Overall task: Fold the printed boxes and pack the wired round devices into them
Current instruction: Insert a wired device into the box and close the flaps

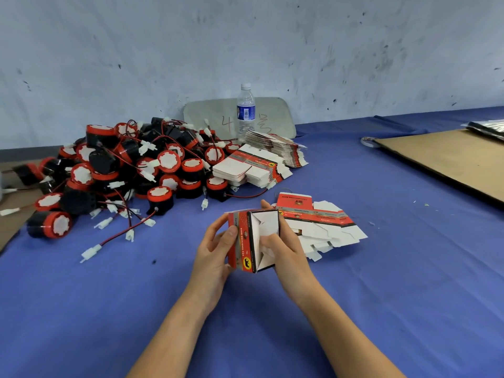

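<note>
Cardboard box (252, 238) is taking shape above the blue cloth (109, 296): left hand (215, 249) gripping its printed side, right hand (283, 241) thumbing the end flaps. Press them square; devices (122, 170) are waiting far-left.

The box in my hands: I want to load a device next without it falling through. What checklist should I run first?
1. The box is opened into shape: ok.
2. Both hands hold it: ok, left hand on the printed side, right hand on the other side.
3. End locked: cannot tell; the right thumb presses the white flaps inward.
4. Far end open for loading: cannot tell, hidden.
5. A hand free for a device: not ok.
6. Devices nearby: ok, the pile of devices lies to the left on the cloth.
</note>
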Motion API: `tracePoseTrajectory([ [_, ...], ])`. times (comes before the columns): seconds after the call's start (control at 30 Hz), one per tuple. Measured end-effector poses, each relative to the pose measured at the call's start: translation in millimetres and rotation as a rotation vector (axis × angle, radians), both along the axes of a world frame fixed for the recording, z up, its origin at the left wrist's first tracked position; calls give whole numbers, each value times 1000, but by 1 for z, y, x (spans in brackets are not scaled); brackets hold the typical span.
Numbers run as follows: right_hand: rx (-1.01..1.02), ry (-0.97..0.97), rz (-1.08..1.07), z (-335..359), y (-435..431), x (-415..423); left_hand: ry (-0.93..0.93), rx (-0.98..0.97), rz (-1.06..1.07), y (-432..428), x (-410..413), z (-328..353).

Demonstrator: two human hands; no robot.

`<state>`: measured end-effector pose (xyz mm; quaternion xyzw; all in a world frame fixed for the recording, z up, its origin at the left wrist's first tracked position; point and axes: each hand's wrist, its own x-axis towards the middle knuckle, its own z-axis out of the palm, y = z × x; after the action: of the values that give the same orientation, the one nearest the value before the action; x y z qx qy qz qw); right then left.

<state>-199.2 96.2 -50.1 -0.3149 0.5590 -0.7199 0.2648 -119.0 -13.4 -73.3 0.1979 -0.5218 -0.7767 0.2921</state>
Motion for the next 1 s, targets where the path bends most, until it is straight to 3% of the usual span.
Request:
tracePoseTrajectory([
  [0.1,-21,-25,3,1,0,-1,8,6,6,0,-1,0],
  [0.27,-175,-234,59,5,1,-7,7,10,74,0,-1,-1],
  [0.37,-200,-142,-10,5,5,-7,-24,-29,134,1,0,0],
  [0.43,-166,135,-151,3,8,-5,-73,-128,207,1,1,1],
  [0.57,131,1079,-326,-8,0,0,-208,-338,531,-13,8,1],
  [0.67,231,1376,-254,-18,-6,7,-312,-437,688,-29,16,-2],
  [0.83,-85,1406,-290,-15,-9,19,-501,-643,749,-73,10,11],
  [0.9,-126,1321,-358,-13,-5,18,-559,-732,729,-102,1,24],
  [1.0,-151,1086,-461,-9,2,14,-823,-878,536,-144,-15,36],
])
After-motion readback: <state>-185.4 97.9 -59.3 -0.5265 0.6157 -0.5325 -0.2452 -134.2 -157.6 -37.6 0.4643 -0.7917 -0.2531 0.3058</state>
